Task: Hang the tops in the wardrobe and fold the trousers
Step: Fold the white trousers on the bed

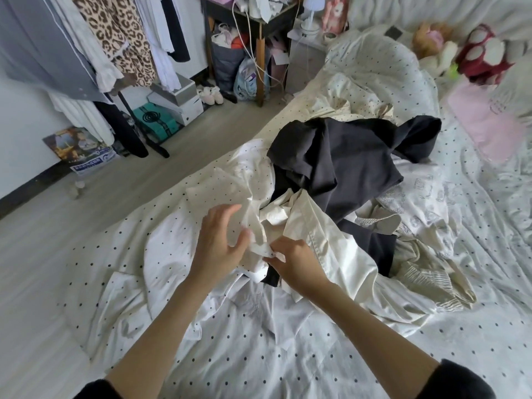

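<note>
A heap of clothes lies on the dotted bed sheet (259,341). A dark garment (345,156) sprawls across the top of the heap. In front of it lies a cream-white shirt (339,254), crumpled, with a striped beige piece (431,277) to its right. My right hand (296,260) pinches a fold of the white shirt near its edge. My left hand (218,243) hovers just left of that fold, fingers spread and loosely bent, holding nothing. A clothes rack (115,47) with hung garments stands at the upper left.
Boxes (175,102) and a poster (80,148) sit on the wooden floor below the rack. A cluttered dark table (259,21) and bags stand at the back. Plush toys (460,53) and a pink cloth (483,122) lie at the bed's far right.
</note>
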Available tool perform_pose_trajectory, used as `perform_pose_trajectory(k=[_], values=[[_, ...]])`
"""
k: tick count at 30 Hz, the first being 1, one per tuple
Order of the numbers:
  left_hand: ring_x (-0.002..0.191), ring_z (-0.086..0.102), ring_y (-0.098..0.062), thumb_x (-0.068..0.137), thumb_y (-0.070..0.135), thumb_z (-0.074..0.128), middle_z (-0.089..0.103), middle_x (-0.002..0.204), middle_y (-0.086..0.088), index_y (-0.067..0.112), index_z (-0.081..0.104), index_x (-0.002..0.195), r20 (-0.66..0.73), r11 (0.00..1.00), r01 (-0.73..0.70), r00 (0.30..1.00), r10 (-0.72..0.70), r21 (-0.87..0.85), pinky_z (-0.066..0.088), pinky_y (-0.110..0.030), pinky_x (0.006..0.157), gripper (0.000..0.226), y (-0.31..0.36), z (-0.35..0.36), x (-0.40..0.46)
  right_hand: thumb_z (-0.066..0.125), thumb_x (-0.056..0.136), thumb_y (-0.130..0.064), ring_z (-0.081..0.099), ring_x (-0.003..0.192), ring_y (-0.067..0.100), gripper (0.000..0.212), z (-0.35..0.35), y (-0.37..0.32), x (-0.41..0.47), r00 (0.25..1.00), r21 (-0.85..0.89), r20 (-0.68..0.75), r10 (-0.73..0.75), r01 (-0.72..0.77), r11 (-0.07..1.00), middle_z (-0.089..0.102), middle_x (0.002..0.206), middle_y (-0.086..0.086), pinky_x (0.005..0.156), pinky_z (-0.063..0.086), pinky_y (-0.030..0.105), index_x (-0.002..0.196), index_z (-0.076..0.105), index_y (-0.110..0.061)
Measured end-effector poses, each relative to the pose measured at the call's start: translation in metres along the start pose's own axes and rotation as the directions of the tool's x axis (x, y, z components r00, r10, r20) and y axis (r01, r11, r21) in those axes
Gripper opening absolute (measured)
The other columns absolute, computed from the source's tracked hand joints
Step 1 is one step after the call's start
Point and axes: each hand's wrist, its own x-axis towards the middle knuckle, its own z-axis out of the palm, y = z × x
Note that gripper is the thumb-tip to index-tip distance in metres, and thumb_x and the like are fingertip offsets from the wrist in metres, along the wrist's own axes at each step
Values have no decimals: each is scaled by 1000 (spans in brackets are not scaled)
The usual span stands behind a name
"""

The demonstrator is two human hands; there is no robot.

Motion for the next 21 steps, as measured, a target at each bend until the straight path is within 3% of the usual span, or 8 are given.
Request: perform_pose_trajectory(k=[2, 4, 6, 9, 12, 16, 19, 21], values=[[116, 44, -11, 82, 49, 36, 57, 118, 6, 17, 64, 113, 207, 988, -70, 978, 41, 135, 30, -20, 100, 52, 1, 13, 4, 70, 81, -15, 62, 73, 28, 14, -9, 2, -14, 999, 14, 43, 34, -35, 999, 68, 83, 9, 71, 39, 27, 82, 68, -1], [104, 53, -14, 88, 44, 35, 65, 102, 3, 19, 69, 99, 495, 962, -33, 862, -109, 270, 34, -34, 101, 44, 4, 27, 1, 70, 83, -17, 63, 84, 28, 17, -19, 5, -28, 992, 16, 88, 89, -91, 996, 70, 92, 9, 72, 37, 25, 90, 71, -2], [83, 57, -16, 95, 36, 39, 63, 81, 3, 23, 66, 86, 659, 943, 41, 706, -261, 330, 43, -31, 82, 32, 4, 42, -10, 69, 84, -20, 62, 92, 25, 19, -31, 12, -46, 974, -27, 140, 176, -174, 984, 71, 99, 6, 76, 36, 23, 97, 71, -6], [64, 54, -20, 95, 31, 42, 54, 63, 3, 28, 54, 66, 713, 946, 37, 648, -269, 323, 37, -28, 61, 32, 7, 57, -31, 70, 82, -22, 63, 92, 24, 17, -53, 34, -80, 945, -49, 129, 300, -297, 954, 72, 95, 2, 85, 38, 30, 94, 73, -11], [63, 55, -15, 96, 26, 44, 65, 75, 1, 20, 66, 89, 667, 953, -15, 717, -202, 304, 40, -25, 59, 24, 20, 72, -45, 74, 79, -20, 63, 84, 20, 17, -84, 50, -116, 916, -25, 120, 383, -383, 923, 72, 90, 3, 79, 45, 30, 92, 74, -8], [99, 59, -20, 92, 13, 54, 64, 109, 0, 14, 61, 117, 380, 924, -221, 920, 91, 314, 47, -31, 84, 26, 43, 96, -49, 77, 76, -11, 65, 83, 19, 20, -128, 67, -162, 857, 112, -20, 515, -510, 853, 71, 89, 11, 80, 51, 32, 91, 71, 1], [112, 51, -26, 86, 8, 61, 54, 123, -7, 14, 53, 128, 364, 883, -302, 916, 166, 358, 44, -36, 87, 43, 58, 115, -41, 75, 76, -6, 62, 71, 22, 16, -158, 79, -195, 811, 153, -131, 570, -551, 820, 66, 72, 13, 67, 49, 32, 74, 65, 6], [120, 44, -34, 77, 5, 69, 44, 134, -14, 17, 50, 132, 399, 831, -369, 895, 198, 416, 44, -45, 90, 60, 57, 127, -37, 73, 77, -3, 46, 59, 17, 23, -176, 88, -215, 756, 177, -212, 619, -593, 785, 53, 61, 10, 54, 36, 24, 63, 57, 2]])
